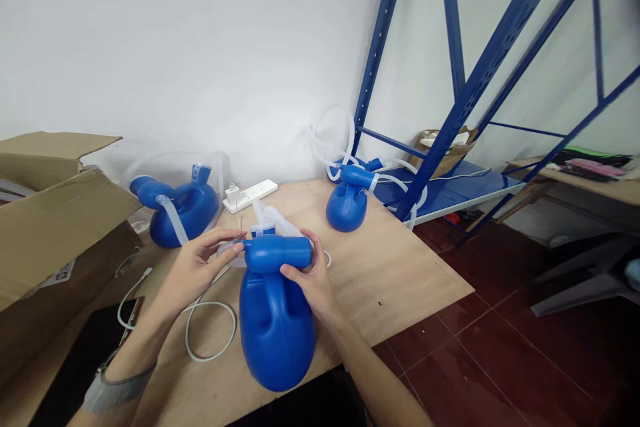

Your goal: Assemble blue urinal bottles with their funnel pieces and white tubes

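Observation:
A blue plastic urinal bottle stands near the front edge of the wooden table, its moulded handle facing me. Across its top lies a blue cylindrical urinal head with a narrow nozzle at the left. My right hand is closed around the head's wide right end, thumb below and fingers behind. At the nozzle, my left hand pinches the end of a clear tube, partly hidden by the fingers. Behind the head, a clear coiled hose and a blue cap show.
Other blue urinal bottles with hoses stand at the back left and back right. An open cardboard box fills the left side. A white power strip, a white cable and a black tablet lie on the table.

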`<act>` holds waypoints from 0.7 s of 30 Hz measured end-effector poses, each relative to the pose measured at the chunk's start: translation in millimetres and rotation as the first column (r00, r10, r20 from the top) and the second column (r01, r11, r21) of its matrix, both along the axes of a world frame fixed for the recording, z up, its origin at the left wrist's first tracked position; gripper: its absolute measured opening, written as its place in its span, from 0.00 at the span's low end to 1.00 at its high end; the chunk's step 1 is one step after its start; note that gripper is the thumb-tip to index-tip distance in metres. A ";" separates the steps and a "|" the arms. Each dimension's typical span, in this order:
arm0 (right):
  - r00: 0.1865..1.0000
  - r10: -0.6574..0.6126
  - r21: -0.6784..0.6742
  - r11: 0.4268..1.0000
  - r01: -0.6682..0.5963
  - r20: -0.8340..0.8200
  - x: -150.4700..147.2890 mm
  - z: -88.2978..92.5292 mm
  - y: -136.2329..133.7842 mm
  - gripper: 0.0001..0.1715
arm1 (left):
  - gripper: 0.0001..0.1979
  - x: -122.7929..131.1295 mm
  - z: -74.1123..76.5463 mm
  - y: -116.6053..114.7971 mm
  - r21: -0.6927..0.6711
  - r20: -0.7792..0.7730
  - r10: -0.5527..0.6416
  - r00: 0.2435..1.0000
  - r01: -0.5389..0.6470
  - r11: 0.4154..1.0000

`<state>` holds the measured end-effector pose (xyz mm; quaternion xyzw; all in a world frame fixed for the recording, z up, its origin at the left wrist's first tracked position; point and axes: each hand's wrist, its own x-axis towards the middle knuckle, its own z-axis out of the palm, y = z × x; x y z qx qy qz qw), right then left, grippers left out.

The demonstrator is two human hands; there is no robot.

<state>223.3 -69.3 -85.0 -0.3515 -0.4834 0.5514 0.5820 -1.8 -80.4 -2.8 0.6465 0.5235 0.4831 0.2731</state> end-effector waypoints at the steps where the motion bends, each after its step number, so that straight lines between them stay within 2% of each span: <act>1: 1.000 0.000 -0.010 1.000 0.000 -0.014 -1.8 -1.5 -1.4 0.51 | 0.26 -0.4 1.7 0.1 -0.013 0.014 -0.005 1.000 0.005 1.000; 4: 1.000 -0.018 -0.006 1.000 0.018 0.005 -5.3 -3.5 -4.5 0.47 | 0.25 -5.4 9.9 0.2 -0.045 -0.053 -0.049 0.997 0.047 0.998; 7: 0.999 -0.032 0.017 0.999 0.031 0.042 -6.7 -3.9 -7.1 0.48 | 0.23 -14.6 23.5 2.1 -0.036 -0.239 -0.124 0.963 0.119 0.992; 12: 0.997 -0.063 0.061 0.996 0.060 0.046 -8.6 -5.1 -12.9 0.51 | 0.23 -27.2 42.6 8.4 0.067 -0.593 -0.186 0.783 0.278 0.958; 14: 0.993 -0.101 0.074 0.993 0.096 0.066 -9.3 -5.3 -14.5 0.50 | 0.24 -28.9 42.6 8.9 0.116 -0.670 -0.153 0.726 0.306 0.945; 16: 0.986 -0.144 0.072 0.988 0.138 0.088 -9.6 -5.3 -14.5 0.48 | 0.24 -29.3 38.4 7.7 0.174 -0.700 -0.106 0.706 0.312 0.934; 18: 0.983 -0.164 0.050 0.986 0.161 0.077 -9.7 -5.8 -12.4 0.46 | 0.24 -30.0 32.0 5.6 0.219 -0.693 -0.078 0.716 0.313 0.924; 21: 0.988 -0.149 -0.031 0.989 0.147 -0.045 -8.9 -8.6 -6.0 0.46 | 0.23 -33.4 21.3 3.0 0.220 -0.655 -0.077 0.752 0.287 0.932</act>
